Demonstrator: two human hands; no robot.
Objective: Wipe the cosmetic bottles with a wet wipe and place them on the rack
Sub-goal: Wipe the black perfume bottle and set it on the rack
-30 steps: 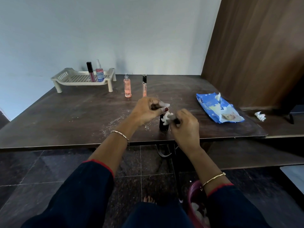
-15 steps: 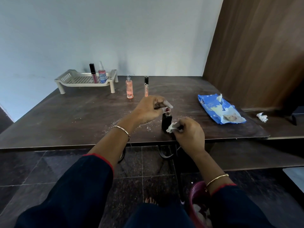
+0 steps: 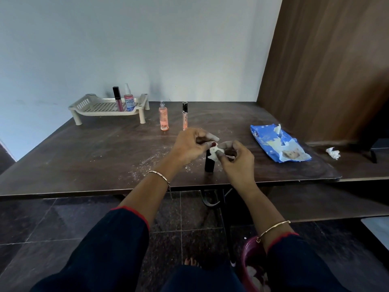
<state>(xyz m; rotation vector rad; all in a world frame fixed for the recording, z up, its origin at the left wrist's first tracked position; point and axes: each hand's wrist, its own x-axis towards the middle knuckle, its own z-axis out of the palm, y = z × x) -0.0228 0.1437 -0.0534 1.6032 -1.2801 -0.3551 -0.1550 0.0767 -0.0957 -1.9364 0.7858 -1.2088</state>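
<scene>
Cream plastic forms the rack [image 3: 81, 106] at the far left of the dark table [image 3: 84, 148], and two items already stand on it: a pink tube with a dark cap [image 3: 117, 100] and a small spray bottle with a blue label [image 3: 128, 100]. I take these as done. Just right of the rack, on the bare tabletop, a peach spray bottle [image 3: 163, 118] and a peach tube with a black cap [image 3: 185, 118] stand upright side by side, apart from each other and untouched by either hand; they look to be still waiting. Nearer the front edge, the left hand [image 3: 189, 146] has its fingers curled around the top of a black bottle [image 3: 209, 164], which stands upright on the table. A wet wipe [image 3: 214, 154] is bunched against the bottle's upper part, pinched there by the curled fingers of the right hand [image 3: 237, 163]. So this bottle seems to be mid-wipe and has yet to reach the rack. Further right lies the blue wipes pack [image 3: 277, 144] with a sheet poking out, and beyond it a crumpled white wipe [image 3: 333, 153]. By my count two are racked, one is in hand and two remain.
</scene>
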